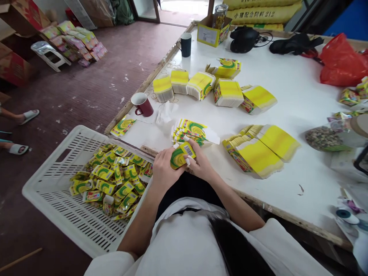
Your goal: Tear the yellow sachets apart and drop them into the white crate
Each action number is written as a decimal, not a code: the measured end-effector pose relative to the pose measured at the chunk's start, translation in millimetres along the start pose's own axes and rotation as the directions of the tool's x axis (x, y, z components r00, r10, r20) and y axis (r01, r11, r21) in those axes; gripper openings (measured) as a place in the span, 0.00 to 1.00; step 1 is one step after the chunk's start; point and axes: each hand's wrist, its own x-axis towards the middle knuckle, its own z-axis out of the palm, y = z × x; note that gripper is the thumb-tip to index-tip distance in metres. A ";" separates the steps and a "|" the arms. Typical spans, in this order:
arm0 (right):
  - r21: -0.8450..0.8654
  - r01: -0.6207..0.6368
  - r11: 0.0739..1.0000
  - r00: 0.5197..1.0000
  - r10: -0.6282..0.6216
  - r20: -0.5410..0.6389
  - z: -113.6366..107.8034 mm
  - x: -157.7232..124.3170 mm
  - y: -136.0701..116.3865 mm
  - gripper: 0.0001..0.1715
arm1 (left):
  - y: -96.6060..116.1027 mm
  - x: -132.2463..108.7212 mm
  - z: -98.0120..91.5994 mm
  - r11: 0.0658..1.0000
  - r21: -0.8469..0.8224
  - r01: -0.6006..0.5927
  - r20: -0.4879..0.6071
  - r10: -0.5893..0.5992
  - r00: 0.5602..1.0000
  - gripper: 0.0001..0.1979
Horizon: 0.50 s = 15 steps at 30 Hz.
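Both my hands hold one small yellow-and-green carton (181,154) at the near edge of the white table (293,99). My left hand (163,170) wraps round its left side, fingers closed. My right hand (201,163) pinches its right end near the barcode. Just beyond them lies a fanned stack of flat cartons (191,131). At my left a white slatted crate (54,191) holds several folded cartons (112,178).
More flat yellow carton stacks (260,151) and bundles (201,86) lie across the table. A red mug (143,104), a dark cup (186,44), a black helmet (244,38) and a red bag (340,61) stand around. Another person's sandalled feet (20,130) show at far left.
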 end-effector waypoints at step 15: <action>-0.704 -0.356 0.614 0.924 0.122 -0.361 -56.3 54.1 39.6 0.11 | -110.6 -57.9 -87.1 0.804 0.256 0.536 -0.155 -0.513 0.844 0.33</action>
